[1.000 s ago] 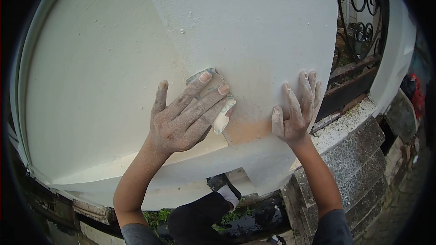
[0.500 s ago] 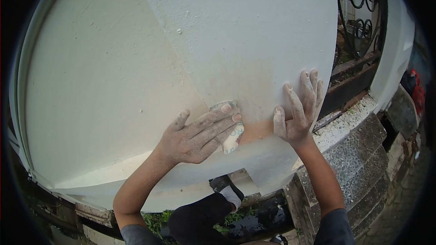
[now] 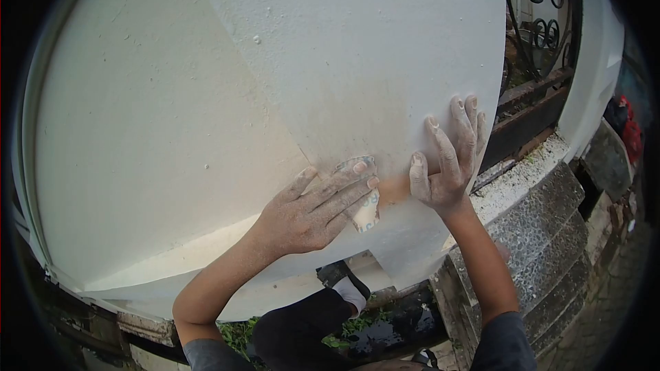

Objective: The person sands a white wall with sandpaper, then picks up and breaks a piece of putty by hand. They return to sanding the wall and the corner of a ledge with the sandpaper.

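My left hand (image 3: 306,216), coated in pale dust, presses a piece of sandpaper (image 3: 368,214) against the white wall (image 3: 371,41). Its fingers lie extended across the sandpaper's printed backing; the grit side is hidden. Just right of the sandpaper is a tan patch (image 3: 394,191) on the wall's lower part, with a greyish rubbed area above it. My right hand (image 3: 450,168), dusty too, rests with fingers spread on the wall near its right edge and holds nothing.
A black wrought-iron gate (image 3: 540,27) stands beyond the wall's right edge. Below it are rough stone steps (image 3: 529,261). My shod foot (image 3: 344,282) is under the wall's bottom ledge, near a dark wet ditch (image 3: 405,330) with green plants.
My left hand and the sandpaper have slid a little to the right along the wall. My right hand stays at about the same place on the wall; the view has shifted slightly.
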`<state>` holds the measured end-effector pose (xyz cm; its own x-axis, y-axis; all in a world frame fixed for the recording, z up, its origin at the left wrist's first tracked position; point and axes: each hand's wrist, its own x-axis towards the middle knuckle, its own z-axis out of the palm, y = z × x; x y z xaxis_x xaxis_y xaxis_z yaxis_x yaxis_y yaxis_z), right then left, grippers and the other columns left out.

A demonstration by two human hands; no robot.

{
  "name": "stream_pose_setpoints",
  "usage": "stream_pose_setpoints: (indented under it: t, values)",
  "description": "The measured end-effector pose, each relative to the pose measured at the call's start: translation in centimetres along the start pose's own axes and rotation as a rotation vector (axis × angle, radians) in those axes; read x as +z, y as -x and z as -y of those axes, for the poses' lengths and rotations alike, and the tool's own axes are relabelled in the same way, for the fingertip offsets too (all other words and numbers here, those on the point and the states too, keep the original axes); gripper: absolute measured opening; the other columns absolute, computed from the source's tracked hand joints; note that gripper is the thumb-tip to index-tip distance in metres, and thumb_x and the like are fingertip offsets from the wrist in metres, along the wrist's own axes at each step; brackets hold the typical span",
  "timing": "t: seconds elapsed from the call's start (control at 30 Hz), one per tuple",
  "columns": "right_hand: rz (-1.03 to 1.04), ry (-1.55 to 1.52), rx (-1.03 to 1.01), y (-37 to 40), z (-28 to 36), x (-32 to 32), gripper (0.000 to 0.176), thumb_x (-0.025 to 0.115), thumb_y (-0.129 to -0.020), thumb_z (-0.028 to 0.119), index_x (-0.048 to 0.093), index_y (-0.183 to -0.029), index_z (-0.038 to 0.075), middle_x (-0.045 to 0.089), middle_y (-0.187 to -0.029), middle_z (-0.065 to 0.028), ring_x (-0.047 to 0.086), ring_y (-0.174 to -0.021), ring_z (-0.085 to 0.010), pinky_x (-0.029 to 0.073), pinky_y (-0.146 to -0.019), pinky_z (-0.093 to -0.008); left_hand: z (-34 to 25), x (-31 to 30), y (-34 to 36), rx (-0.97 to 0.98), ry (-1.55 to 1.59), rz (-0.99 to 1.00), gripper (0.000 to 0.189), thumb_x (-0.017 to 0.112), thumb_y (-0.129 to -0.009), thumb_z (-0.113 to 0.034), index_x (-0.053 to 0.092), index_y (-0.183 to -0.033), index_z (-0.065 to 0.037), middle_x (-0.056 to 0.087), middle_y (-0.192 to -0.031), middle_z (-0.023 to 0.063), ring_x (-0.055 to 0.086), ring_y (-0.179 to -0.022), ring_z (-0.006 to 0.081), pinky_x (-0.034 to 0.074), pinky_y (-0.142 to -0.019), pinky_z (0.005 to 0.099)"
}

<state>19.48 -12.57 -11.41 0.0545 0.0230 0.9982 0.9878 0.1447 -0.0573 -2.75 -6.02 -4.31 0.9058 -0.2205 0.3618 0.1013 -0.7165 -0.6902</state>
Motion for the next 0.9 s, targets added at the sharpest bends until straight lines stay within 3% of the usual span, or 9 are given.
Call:
stream_pose_setpoints:
  t: [0.13, 0.27, 0.37, 0.4, 0.43, 0.6, 0.7, 0.73, 0.9]
  values:
    - [0.002, -0.001, 0.0, -0.1, -0.1, -0.2, 0.043, 0.057, -0.07, 0.018, 0.057, -0.113, 0.012, 0.039, -0.131, -0.02, 0.027, -0.129, -0.0391, 0.011, -0.105, -0.0537, 3.4, -1.5, -1.3, -0.205, -0.155, -0.293, 0.023, 0.068, -0.073, -0.024, 0.062, -0.095, -0.03, 0.059, -0.114, -0.0129, 0.049, -0.115, 0.011, 0.001, -0.112, 0.0474]
    - [-0.013, -0.009, 0.021, 0.0, 0.1, 0.0, 0.043, 0.057, -0.071, 0.019, 0.057, -0.113, 0.013, 0.04, -0.131, -0.0188, 0.027, -0.129, -0.0386, 0.012, -0.105, -0.0535, 0.8, -0.8, -1.1, 0.0, -0.044, -0.002, 0.02, 0.063, -0.077, -0.027, 0.062, -0.097, -0.028, 0.059, -0.114, -0.0119, 0.049, -0.116, 0.014, -0.004, -0.111, 0.049]
    - [-0.012, -0.009, 0.019, -0.1, -0.1, 0.0, 0.043, 0.058, -0.071, 0.019, 0.057, -0.113, 0.014, 0.04, -0.131, -0.0184, 0.028, -0.129, -0.0384, 0.012, -0.105, -0.0535, 1.5, -0.4, -0.8, 0.083, -0.143, -0.057, 0.019, 0.06, -0.079, -0.026, 0.062, -0.098, -0.027, 0.059, -0.114, -0.0112, 0.048, -0.117, 0.015, -0.005, -0.11, 0.0494]
    - [-0.013, -0.01, 0.012, 0.0, -0.1, 0.0, 0.043, 0.058, -0.071, 0.019, 0.057, -0.113, 0.014, 0.041, -0.131, -0.0183, 0.028, -0.129, -0.0382, 0.012, -0.105, -0.0535, 2.5, -1.0, -1.3, -0.084, -0.15, -0.163, 0.018, 0.06, -0.08, -0.024, 0.062, -0.098, -0.027, 0.059, -0.113, -0.0111, 0.047, -0.118, 0.0142, -0.005, -0.11, 0.0486]
    - [-0.011, -0.013, 0.006, 0.0, -0.2, -0.1, 0.043, 0.058, -0.071, 0.019, 0.057, -0.113, 0.014, 0.041, -0.131, -0.0182, 0.028, -0.129, -0.0381, 0.012, -0.105, -0.0536, 3.5, -2.0, -2.0, -0.203, -0.245, -0.253, 0.024, 0.041, -0.088, -0.037, 0.06, -0.101, -0.029, 0.055, -0.119, -0.0127, 0.042, -0.121, 0.0096, -0.007, -0.11, 0.0487]
    - [-0.02, -0.023, 0.02, 0.0, 0.0, 0.0, 0.042, 0.058, -0.071, 0.019, 0.057, -0.113, 0.015, 0.041, -0.131, -0.0171, 0.028, -0.129, -0.0369, 0.012, -0.105, -0.0534, -0.5, 0.3, -1.3, 0.096, -0.001, 0.021, 0.016, 0.063, -0.079, -0.02, 0.064, -0.094, -0.024, 0.062, -0.11, -0.0092, 0.049, -0.117, 0.0187, -0.004, -0.11, 0.0488]
    - [-0.02, -0.017, 0.021, 0.0, -0.2, 0.0, 0.042, 0.058, -0.071, 0.019, 0.057, -0.112, 0.016, 0.042, -0.131, -0.0163, 0.028, -0.129, -0.0363, 0.012, -0.106, -0.0528, 2.3, -1.1, -2.3, -0.186, -0.177, -0.252, 0.016, 0.06, -0.081, -0.021, 0.064, -0.096, -0.024, 0.059, -0.115, -0.0112, 0.045, -0.12, 0.0157, 0.002, -0.11, 0.0489]
    - [-0.014, -0.022, 0.021, 0.0, -0.1, -0.1, 0.042, 0.058, -0.071, 0.019, 0.058, -0.112, 0.016, 0.042, -0.131, -0.016, 0.029, -0.129, -0.0361, 0.012, -0.106, -0.0526, 3.1, -1.3, -2.0, -0.212, -0.21, -0.255, 0.024, 0.045, -0.086, -0.033, 0.06, -0.104, -0.026, 0.051, -0.125, -0.011, 0.041, -0.122, 0.0098, 0.004, -0.111, 0.0482]
    - [-0.017, -0.025, 0.024, 0.2, -0.1, 0.0, 0.041, 0.058, -0.071, 0.02, 0.058, -0.112, 0.017, 0.041, -0.131, -0.0157, 0.028, -0.129, -0.0359, 0.012, -0.106, -0.0528, -0.2, 0.3, -1.4, 0.015, -0.063, -0.034, 0.018, 0.057, -0.082, -0.021, 0.063, -0.098, -0.026, 0.058, -0.116, -0.0104, 0.047, -0.118, 0.0126, 0.007, -0.109, 0.0508]
